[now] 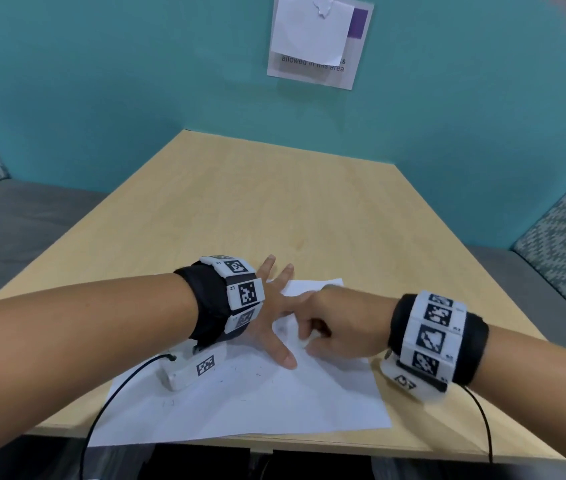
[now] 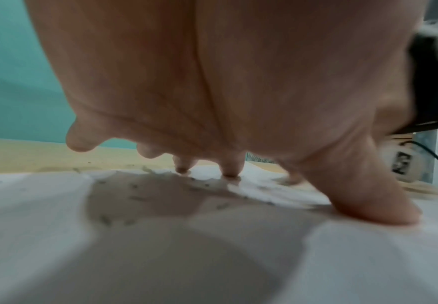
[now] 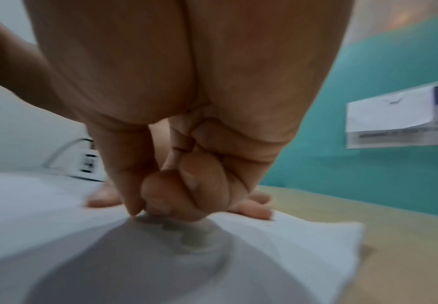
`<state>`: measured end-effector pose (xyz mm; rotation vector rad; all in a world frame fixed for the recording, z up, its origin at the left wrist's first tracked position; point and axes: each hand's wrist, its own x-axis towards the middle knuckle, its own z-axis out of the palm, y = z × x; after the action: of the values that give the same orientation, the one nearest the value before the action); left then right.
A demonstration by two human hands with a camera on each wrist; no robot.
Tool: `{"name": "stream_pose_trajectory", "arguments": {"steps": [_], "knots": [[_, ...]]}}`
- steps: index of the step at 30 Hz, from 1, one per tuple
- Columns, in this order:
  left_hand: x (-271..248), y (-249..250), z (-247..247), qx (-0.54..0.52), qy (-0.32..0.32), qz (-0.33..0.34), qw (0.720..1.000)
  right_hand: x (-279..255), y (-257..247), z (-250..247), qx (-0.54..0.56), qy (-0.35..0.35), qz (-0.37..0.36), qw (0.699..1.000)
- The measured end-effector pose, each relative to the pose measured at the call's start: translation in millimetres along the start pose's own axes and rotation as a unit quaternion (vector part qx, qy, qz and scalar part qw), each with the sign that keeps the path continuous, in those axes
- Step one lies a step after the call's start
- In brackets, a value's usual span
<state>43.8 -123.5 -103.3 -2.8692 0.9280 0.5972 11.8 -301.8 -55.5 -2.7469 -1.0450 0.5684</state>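
the left hand (image 1: 274, 317) lies spread flat, fingers straight, pinning the sheet of paper (image 1: 257, 407) at the near edge of the wooden table (image 1: 274, 209) so it cannot slide; the right hand (image 1: 340, 327), fingers curled, pinches a crease in it (sharpening a fold, likely).

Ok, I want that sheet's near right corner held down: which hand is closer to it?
Right. The right hand presses curled fingers on the paper beyond that corner; the left hand lies spread flat farther left.
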Motion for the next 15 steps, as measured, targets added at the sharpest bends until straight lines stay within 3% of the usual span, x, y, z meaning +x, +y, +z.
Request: {"name": "stream_pose_trajectory", "arguments": {"steps": [2, 6, 11, 15], "knots": [[3, -2, 2, 0.001, 0.005, 0.003, 1.0, -5, -1, 2, 0.01, -0.009, -0.009, 1.0], [4, -4, 4, -0.008, 0.005, -0.007, 1.0, -1, 26, -15, -0.008, 0.027, 0.062, 0.998], [3, 0, 1, 0.017, 0.002, -0.005, 1.0, -8, -2, 3, 0.015, -0.013, -0.007, 1.0], [6, -4, 5, 0.002, 0.005, -0.014, 1.0, -5, 25, -12, 0.009, 0.024, 0.064, 0.998]]}}
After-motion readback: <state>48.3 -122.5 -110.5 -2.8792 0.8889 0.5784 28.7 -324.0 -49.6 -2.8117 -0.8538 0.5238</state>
